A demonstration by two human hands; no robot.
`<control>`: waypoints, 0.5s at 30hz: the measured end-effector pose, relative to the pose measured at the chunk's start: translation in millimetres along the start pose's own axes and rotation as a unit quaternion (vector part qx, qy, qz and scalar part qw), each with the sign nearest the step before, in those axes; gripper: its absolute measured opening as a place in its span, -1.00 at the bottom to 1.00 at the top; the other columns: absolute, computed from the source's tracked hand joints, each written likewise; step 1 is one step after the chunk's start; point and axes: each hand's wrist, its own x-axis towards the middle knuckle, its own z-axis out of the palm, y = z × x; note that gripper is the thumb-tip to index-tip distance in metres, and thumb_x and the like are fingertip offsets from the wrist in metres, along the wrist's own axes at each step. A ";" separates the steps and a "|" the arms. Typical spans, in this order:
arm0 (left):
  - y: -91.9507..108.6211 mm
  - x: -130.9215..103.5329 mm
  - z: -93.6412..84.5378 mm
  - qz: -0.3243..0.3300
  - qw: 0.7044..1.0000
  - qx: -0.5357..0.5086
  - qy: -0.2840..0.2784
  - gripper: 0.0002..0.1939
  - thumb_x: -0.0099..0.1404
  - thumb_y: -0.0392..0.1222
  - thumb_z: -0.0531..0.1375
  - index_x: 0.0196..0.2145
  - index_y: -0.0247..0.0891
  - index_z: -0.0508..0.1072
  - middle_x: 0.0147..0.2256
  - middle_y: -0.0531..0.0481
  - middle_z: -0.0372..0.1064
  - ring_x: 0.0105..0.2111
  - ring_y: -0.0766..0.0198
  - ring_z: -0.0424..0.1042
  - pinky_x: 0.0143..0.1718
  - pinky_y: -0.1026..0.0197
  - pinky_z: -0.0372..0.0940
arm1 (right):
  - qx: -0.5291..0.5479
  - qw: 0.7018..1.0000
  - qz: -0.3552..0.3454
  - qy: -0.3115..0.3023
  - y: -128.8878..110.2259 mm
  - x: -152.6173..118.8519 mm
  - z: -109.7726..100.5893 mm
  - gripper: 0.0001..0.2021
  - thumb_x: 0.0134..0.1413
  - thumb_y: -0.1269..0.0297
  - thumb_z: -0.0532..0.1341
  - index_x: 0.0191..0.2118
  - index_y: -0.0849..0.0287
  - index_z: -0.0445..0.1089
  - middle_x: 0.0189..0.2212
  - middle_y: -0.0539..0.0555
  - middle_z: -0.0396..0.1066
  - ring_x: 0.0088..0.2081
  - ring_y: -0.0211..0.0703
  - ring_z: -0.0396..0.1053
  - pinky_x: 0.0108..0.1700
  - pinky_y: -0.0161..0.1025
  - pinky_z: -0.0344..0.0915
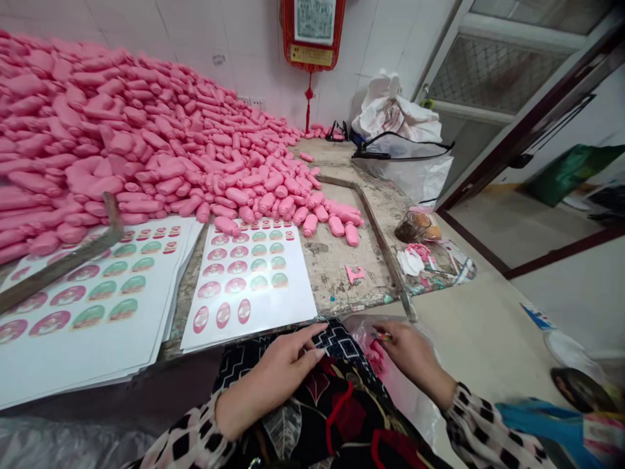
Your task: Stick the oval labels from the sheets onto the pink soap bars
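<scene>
My left hand (280, 368) rests over my lap by the table edge, its fingers stretched out and nothing in it. Beside a clear plastic bag (415, 410), my right hand (410, 355) has its fingers closed on a small multicoloured object (383, 337) whose kind I cannot make out. Pink plastic pieces (375, 357) show in the bag below those fingers. Nearest my left hand on the table lies a sheet of pink and green oval stickers (273, 303). A small flat pink plastic part (355, 274) lies on the table's right side.
A big heap of pink bottle-shaped pieces (146, 130) covers the table's back and left. More sticker sheets (112, 352) lie at left under a wooden strip (63, 264). A raised wooden strip (385, 247) borders the right. Bags (405, 163) stand behind, near a door frame.
</scene>
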 end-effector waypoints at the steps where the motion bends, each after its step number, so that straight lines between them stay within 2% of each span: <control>1: -0.1 0.1 0.0 -0.001 1.000 0.006 0.004 -0.54 0.23 -0.04 0.04 0.08 -0.12 0.29 -0.40 0.02 0.37 -0.44 0.28 0.28 -0.34 0.26 0.19 | 0.045 0.998 -0.028 0.022 -11.6 15.0 -6.5 -0.74 0.01 0.31 0.07 -0.19 0.04 0.43 -0.22 0.07 0.46 -0.19 -0.07 0.38 -0.21 -0.20 0.23; 4: 0.4 -2.0 -3.3 -0.012 0.999 0.024 0.023 -0.55 0.23 -0.04 0.04 0.07 -0.13 0.30 -0.38 0.02 0.38 -0.41 0.26 0.30 -0.31 0.25 0.19 | 0.145 0.981 -0.062 0.112 -44.4 76.7 -31.0 -0.73 0.04 0.16 0.05 -0.29 0.13 0.45 -0.34 0.05 0.47 -0.30 -0.12 0.38 -0.28 -0.25 0.24; 6: 0.3 -6.9 -7.3 -0.022 0.998 0.030 0.041 -0.55 0.23 -0.04 0.04 0.07 -0.13 0.31 -0.38 0.02 0.38 -0.40 0.26 0.31 -0.29 0.24 0.19 | 0.143 0.971 -0.039 0.188 -59.4 122.7 -45.3 -0.65 0.04 0.08 0.02 -0.27 0.19 0.44 -0.40 0.06 0.46 -0.37 -0.13 0.36 -0.33 -0.25 0.22; 8: -1.4 -14.9 -11.4 -0.032 0.997 0.029 0.063 -0.55 0.23 -0.05 0.04 0.06 -0.15 0.31 -0.37 0.01 0.40 -0.39 0.25 0.31 -0.28 0.24 0.19 | 0.105 0.967 0.010 0.234 -69.2 164.0 -53.5 -0.61 0.04 0.07 0.01 -0.18 0.22 0.41 -0.32 0.13 0.44 -0.33 -0.10 0.36 -0.32 -0.24 0.21; 11: -7.5 -28.8 -16.2 -0.043 0.994 0.024 0.101 -0.55 0.23 -0.06 0.04 0.06 -0.17 0.31 -0.34 -0.01 0.41 -0.36 0.25 0.32 -0.25 0.25 0.18 | 0.023 0.971 0.124 0.203 -77.1 208.0 -54.3 -0.53 0.01 0.05 0.01 -0.05 0.25 0.33 -0.19 0.29 0.38 -0.24 0.03 0.35 -0.30 -0.16 0.20; 13: -12.6 -36.2 -18.1 -0.051 0.991 0.017 0.124 -0.56 0.23 -0.06 0.04 0.06 -0.17 0.32 -0.33 0.00 0.41 -0.36 0.26 0.32 -0.26 0.25 0.19 | 0.006 0.975 0.141 0.174 -77.3 224.4 -51.8 -0.51 -0.02 0.06 0.05 -0.03 0.28 0.32 -0.18 0.35 0.36 -0.23 0.10 0.35 -0.31 -0.12 0.20; 15: -17.1 -40.2 -18.9 -0.059 0.988 0.009 0.139 -0.56 0.22 -0.06 0.05 0.05 -0.18 0.33 -0.34 -0.01 0.41 -0.36 0.26 0.32 -0.27 0.26 0.19 | 0.004 0.980 0.124 0.154 -72.3 232.5 -51.3 -0.51 -0.05 0.06 0.08 -0.04 0.28 0.33 -0.20 0.35 0.37 -0.23 0.11 0.35 -0.31 -0.12 0.19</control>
